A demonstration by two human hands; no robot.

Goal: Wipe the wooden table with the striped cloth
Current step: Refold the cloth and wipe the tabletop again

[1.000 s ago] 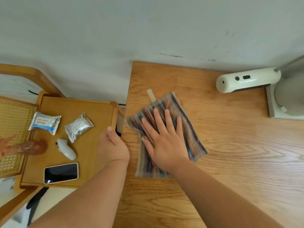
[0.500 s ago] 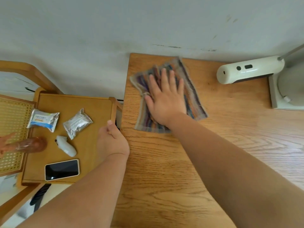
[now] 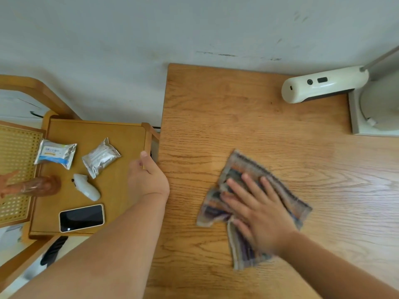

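Cloth, one, on bench.
Right hand at 5 o'clock, fingers straight atop; left hand at 9, grip unseen.

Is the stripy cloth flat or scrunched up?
Rumpled, not flat: the striped cloth bunches and folds under the right hand pressing it.

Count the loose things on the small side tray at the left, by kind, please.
foil packets: 2
phone: 1
small white object: 1
brown object, lying partly over the left edge: 1
Total: 5
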